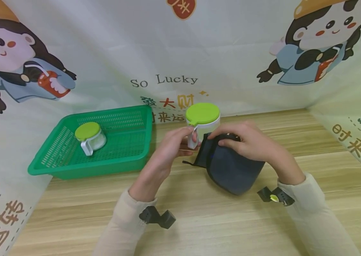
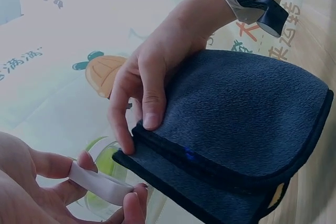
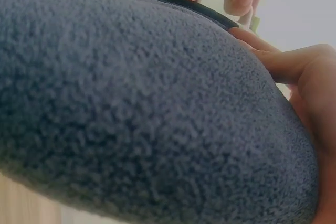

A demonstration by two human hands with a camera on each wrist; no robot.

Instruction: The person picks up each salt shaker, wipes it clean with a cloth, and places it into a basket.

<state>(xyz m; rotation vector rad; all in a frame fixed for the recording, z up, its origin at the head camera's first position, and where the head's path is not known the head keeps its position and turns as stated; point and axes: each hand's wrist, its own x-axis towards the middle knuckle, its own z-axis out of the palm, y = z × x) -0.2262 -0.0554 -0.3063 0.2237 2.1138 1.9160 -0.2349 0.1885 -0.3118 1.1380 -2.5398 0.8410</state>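
My left hand (image 1: 175,144) grips the white handle (image 2: 100,182) of a clear jar with a bright green lid (image 1: 203,113), held upright above the table. In my right hand (image 1: 244,140) a dark blue-grey fleecy cloth (image 1: 235,167) with black edging is pinched at its top edge; it hangs folded over. One corner of the cloth (image 2: 220,114) comes close to the jar's handle, and in the head view it covers the jar's lower right side. The right wrist view is mostly filled by the cloth (image 3: 157,103), with the left fingers on the handle beyond it.
To the left, a green plastic basket (image 1: 132,161) with slotted walls holds a second handled jar (image 1: 95,140) with a green lid. A printed white curtain (image 1: 231,71) rises behind the wooden table (image 1: 199,217) and along both sides.
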